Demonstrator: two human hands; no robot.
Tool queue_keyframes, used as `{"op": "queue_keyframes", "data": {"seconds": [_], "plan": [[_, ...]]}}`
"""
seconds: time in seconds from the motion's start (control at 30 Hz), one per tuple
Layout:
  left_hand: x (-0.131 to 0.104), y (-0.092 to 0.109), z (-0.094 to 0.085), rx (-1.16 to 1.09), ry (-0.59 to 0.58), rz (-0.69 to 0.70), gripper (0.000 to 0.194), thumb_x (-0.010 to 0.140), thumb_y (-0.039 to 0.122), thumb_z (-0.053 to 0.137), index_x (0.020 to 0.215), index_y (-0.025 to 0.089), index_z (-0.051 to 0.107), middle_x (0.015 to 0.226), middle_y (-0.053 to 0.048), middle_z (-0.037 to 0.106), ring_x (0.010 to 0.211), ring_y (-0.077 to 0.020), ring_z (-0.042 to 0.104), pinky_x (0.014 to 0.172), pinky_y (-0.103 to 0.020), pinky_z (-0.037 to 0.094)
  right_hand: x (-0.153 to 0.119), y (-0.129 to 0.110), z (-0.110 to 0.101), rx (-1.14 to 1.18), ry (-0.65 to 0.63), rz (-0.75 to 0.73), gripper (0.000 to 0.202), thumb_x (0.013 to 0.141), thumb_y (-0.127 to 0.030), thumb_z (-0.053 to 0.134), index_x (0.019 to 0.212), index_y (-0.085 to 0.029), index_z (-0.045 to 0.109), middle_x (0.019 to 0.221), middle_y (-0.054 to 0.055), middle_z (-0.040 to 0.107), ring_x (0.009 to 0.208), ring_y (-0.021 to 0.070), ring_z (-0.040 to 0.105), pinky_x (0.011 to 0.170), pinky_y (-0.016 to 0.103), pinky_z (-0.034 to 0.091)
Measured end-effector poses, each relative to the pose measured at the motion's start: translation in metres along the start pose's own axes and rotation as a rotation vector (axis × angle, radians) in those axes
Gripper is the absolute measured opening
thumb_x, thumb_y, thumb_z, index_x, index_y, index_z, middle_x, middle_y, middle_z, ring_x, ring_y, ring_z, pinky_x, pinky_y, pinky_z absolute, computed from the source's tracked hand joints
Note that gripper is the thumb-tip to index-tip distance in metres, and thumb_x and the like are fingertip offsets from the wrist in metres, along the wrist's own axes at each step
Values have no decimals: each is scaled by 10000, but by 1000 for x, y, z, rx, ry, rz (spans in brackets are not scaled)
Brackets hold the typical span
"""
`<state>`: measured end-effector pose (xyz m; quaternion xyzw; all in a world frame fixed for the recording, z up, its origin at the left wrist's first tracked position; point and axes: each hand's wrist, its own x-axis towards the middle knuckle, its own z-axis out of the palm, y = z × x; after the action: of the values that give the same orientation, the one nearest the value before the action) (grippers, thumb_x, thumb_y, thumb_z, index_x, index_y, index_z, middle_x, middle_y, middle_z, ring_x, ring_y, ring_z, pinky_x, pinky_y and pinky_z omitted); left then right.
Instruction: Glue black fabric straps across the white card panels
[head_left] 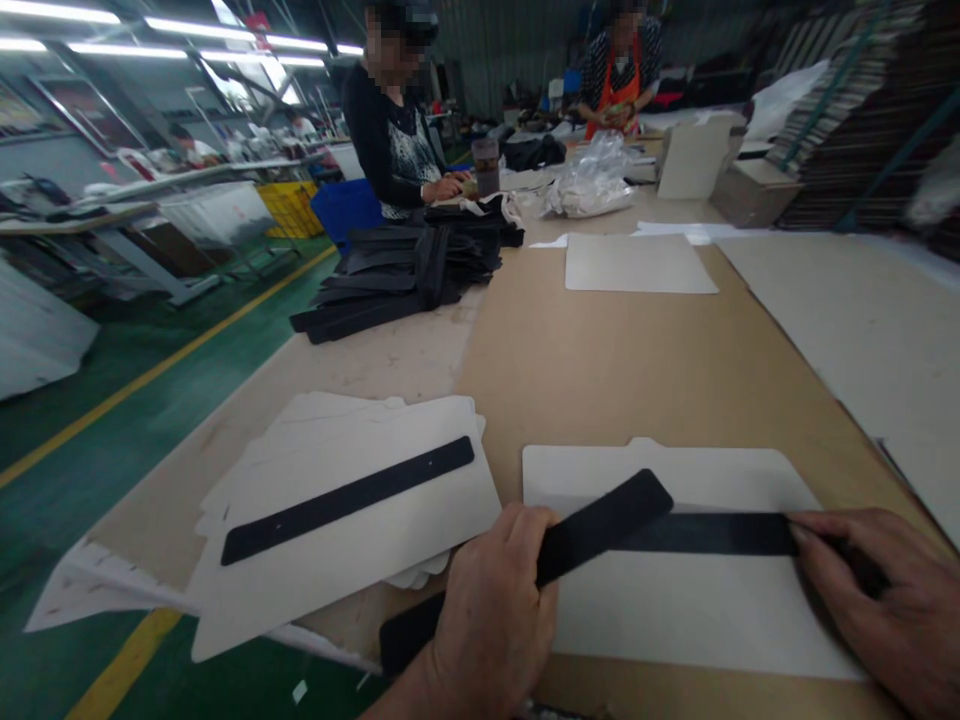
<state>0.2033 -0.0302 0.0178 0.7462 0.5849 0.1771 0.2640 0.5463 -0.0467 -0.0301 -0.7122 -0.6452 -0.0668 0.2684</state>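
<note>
My left hand (499, 605) is closed around a flat black strip (607, 525) with rounded corners, held at a slant above a pale board (675, 610). The strip's other end sticks out below my wrist on the left. Across the board lies a second black strip (712, 534), its left part hidden under the held one. At its right end, the thumb and fingertips of my right hand (881, 590) pinch or press its edge. To the left, a fanned stack of pale boards (420, 540) carries another black strip (349, 498) on its top board.
Black fabric pieces (397, 275) lie heaped at the table's far left edge. Farther back are a loose pale board (637, 264), clear plastic bags (592, 180) and a cup (486, 165). A large board (862, 320) covers the right side. Two people work beyond.
</note>
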Motion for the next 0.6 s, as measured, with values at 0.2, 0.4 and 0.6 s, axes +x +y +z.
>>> {"op": "queue_keyframes", "data": {"seconds": [0.2,0.4,0.6], "plan": [[3,6,-1,66,23,-17,398,796,23,528,1116,250,597,1010,-35,623,942,-252,650,846,-409,524,-2,-9,-6,-71,1,-74,127,827,-360,600,945,-321,631,959,11,714,802,203,713,633,303,535],[4,5,3,143,39,-49,448,836,61,524,1239,255,558,1085,-51,617,994,-262,642,878,-414,512,-1,-9,-6,-64,-83,-43,165,847,-401,563,910,-288,666,925,7,718,792,191,705,675,301,538],[5,8,2,183,33,-91,431,855,70,508,1249,233,566,1087,-52,626,1010,-256,640,896,-409,512,-4,-10,-3,-69,-46,-32,229,854,-471,512,901,-306,663,911,-23,705,714,182,703,565,303,523]]}}
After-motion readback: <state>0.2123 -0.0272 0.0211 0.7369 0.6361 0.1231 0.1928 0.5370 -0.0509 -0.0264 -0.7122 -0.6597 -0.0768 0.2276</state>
